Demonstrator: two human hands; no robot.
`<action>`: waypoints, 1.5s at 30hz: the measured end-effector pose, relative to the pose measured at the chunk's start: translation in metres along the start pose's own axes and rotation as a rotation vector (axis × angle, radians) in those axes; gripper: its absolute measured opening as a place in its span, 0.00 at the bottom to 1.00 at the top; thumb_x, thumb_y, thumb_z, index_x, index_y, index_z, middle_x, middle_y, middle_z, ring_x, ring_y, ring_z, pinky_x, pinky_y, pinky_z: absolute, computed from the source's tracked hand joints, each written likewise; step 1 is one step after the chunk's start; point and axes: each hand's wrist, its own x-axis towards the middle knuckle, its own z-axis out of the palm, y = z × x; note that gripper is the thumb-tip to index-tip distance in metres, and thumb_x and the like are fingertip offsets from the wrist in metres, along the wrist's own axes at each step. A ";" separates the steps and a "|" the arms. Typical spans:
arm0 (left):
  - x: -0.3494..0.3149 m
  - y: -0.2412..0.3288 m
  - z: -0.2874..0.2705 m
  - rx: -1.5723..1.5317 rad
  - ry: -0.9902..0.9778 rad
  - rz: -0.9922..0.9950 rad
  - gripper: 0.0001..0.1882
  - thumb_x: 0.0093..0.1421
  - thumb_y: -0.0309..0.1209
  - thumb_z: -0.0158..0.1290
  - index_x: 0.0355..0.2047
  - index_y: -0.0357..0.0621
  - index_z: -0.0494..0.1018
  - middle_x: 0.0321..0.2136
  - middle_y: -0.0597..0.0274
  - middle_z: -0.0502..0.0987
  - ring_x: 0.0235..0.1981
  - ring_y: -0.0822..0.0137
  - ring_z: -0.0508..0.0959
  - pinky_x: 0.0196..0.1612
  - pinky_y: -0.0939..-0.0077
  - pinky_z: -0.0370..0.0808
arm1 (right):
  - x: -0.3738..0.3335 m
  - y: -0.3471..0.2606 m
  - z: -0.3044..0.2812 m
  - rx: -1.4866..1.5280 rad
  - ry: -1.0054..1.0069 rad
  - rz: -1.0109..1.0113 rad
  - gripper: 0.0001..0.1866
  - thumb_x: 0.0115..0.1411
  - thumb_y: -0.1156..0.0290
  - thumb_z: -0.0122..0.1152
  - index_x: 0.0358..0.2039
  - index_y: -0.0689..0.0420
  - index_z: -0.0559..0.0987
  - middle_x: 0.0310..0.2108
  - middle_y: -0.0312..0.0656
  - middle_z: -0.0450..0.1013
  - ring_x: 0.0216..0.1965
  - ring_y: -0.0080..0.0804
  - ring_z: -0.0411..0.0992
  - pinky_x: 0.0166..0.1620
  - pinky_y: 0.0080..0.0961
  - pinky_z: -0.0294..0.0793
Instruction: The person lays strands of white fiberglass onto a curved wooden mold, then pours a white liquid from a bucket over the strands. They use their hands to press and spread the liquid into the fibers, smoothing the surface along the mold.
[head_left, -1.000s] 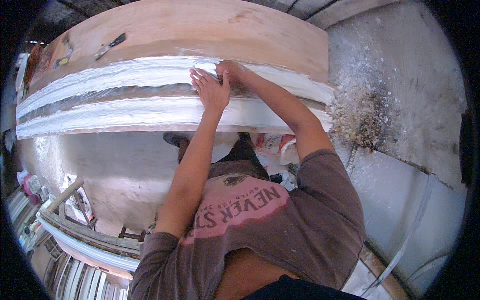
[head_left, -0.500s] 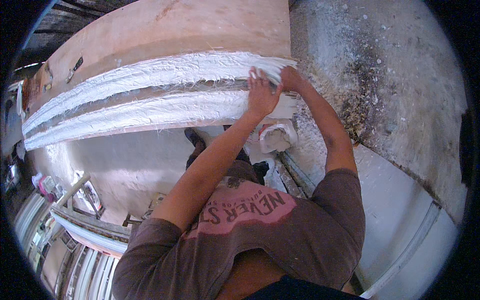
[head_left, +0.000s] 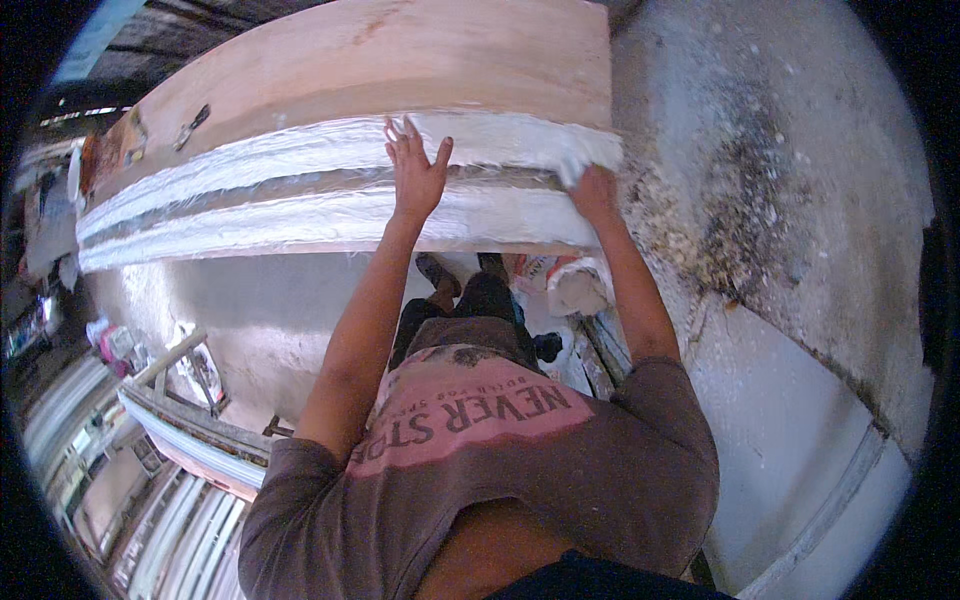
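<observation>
Two long strips of white, wet-looking fibrous material run side by side along a smooth tan panel: the far strip [head_left: 300, 150] and the near strip [head_left: 300, 217]. On the far strip, around its middle, rests my left hand [head_left: 418, 180], with its fingers spread and nothing in them. My right hand [head_left: 596, 192] is at the right end of the strips, over the gap between them. Its fingers are smeared by motion. A blurred whitish patch shows at its fingertips, and I cannot make out whether it is fibre or coating on the fingers.
Beyond the strips is the bare tan panel [head_left: 400, 65], with a small dark-handled tool [head_left: 192, 127] at its left. An open sack of pale material [head_left: 578, 290] stands below the right end. Whitish debris [head_left: 745, 215] covers the floor at right. A rack with long pale pieces [head_left: 190, 530] is lower left.
My left hand has moved left along the far strip, away from my right hand, and its fingers have spread. My right hand remains by the right end, now slightly nearer me. The view has shifted a little.
</observation>
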 end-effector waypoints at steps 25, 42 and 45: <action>-0.035 -0.430 -0.488 -0.654 -0.098 -0.228 0.28 0.63 0.47 0.50 0.54 0.37 0.69 0.49 0.44 0.74 0.52 0.56 0.72 0.56 0.66 0.66 | 0.217 -0.602 0.075 0.204 0.094 0.758 0.28 0.61 0.54 0.42 0.42 0.65 0.79 0.47 0.56 0.73 0.49 0.53 0.72 0.50 0.47 0.72; 0.146 -0.881 -0.759 -0.119 0.349 -0.574 0.48 0.63 0.58 0.35 0.65 0.25 0.39 0.67 0.36 0.34 0.69 0.45 0.33 0.68 0.52 0.33 | 0.399 -1.312 0.119 -0.556 -0.225 -1.151 0.14 0.48 0.62 0.58 0.26 0.60 0.81 0.31 0.53 0.77 0.37 0.48 0.75 0.40 0.43 0.72; 0.177 -0.918 -0.811 -0.091 0.351 -0.599 0.48 0.63 0.60 0.33 0.64 0.24 0.40 0.67 0.35 0.35 0.69 0.46 0.35 0.69 0.54 0.33 | 0.433 -1.382 0.152 -0.246 -0.178 -1.236 0.14 0.50 0.59 0.59 0.34 0.53 0.80 0.32 0.50 0.77 0.35 0.49 0.75 0.38 0.43 0.72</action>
